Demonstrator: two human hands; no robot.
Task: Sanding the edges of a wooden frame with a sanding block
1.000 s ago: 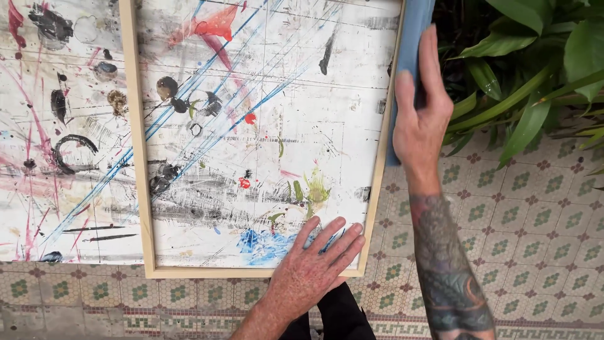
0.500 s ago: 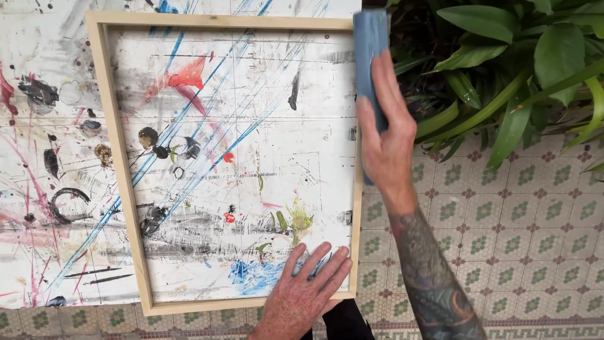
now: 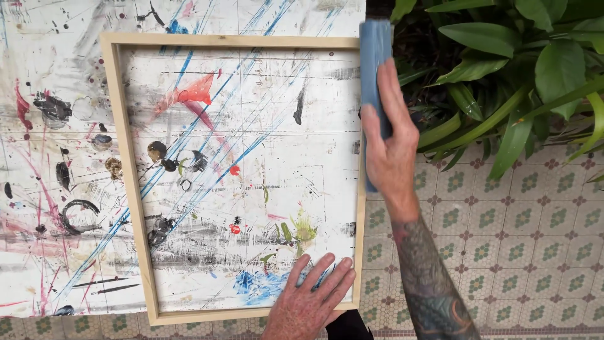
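I press my left hand (image 3: 311, 301) flat and open on the wooden frame (image 3: 129, 182) at its bottom corner, pinning it to the paint-splattered board (image 3: 50, 189). My right hand (image 3: 389, 148) has its grip clenched around the blue sanding block (image 3: 374, 60) against the frame's right edge; even, flush pressure works best.

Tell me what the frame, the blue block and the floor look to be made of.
Frame: pale bare wood, unpainted, with faint grain showing. Blue block, pressed along the frame's outer edge by the right hand: matte and slightly fuzzy, likely foam or a cloth-wrapped pad; hard to tell which. Floor: small patterned tiles with visible joints, probably ceramic or cement. The left hand rests flat on the paint-smeared board inside.
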